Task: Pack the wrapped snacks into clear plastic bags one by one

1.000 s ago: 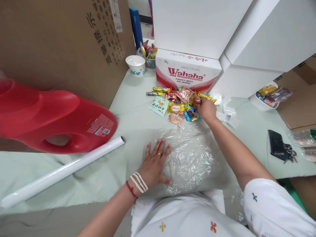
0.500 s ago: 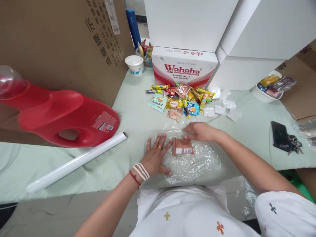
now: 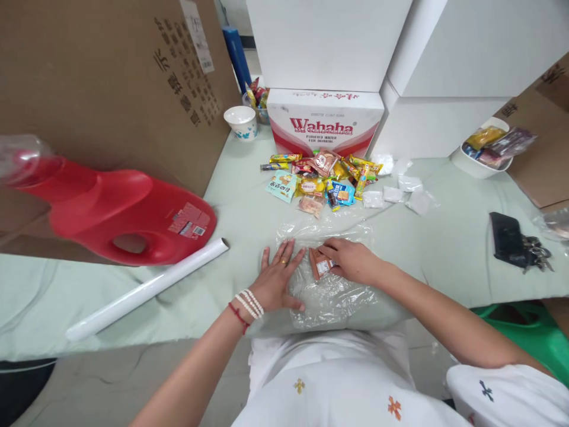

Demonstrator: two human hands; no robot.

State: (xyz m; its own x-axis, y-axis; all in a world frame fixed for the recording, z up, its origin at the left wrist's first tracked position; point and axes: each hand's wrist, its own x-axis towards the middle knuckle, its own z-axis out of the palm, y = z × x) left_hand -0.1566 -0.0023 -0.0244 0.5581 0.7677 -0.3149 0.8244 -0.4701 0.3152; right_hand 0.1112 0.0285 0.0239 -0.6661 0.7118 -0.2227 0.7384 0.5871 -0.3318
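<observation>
A clear plastic bag [image 3: 329,305] lies flat on the table close to my body. On it rests a small reddish-brown snack packet [image 3: 316,267] with a white barcode label. My left hand [image 3: 279,281], fingers spread, presses flat on the bag's left part. Over the packet's right side curls my right hand [image 3: 351,260], its fingers gripping that edge and hiding part of it. Just beyond the bag is a pile of small wrapped snacks [image 3: 313,187] in several colours, with white packets [image 3: 393,194] to their right.
A red detergent jug [image 3: 133,213] and a white tube [image 3: 146,290] lie at left beside a large carton [image 3: 111,89]. Behind the snacks stand a Wahaha box [image 3: 326,121] and a paper cup [image 3: 242,123]. At right are a snack-filled bowl [image 3: 480,166] and keys [image 3: 537,252] with a black case.
My right hand has come down from the bag's far side onto the snack packet, which has turned and tilted slightly. My left hand stays spread on the bag.
</observation>
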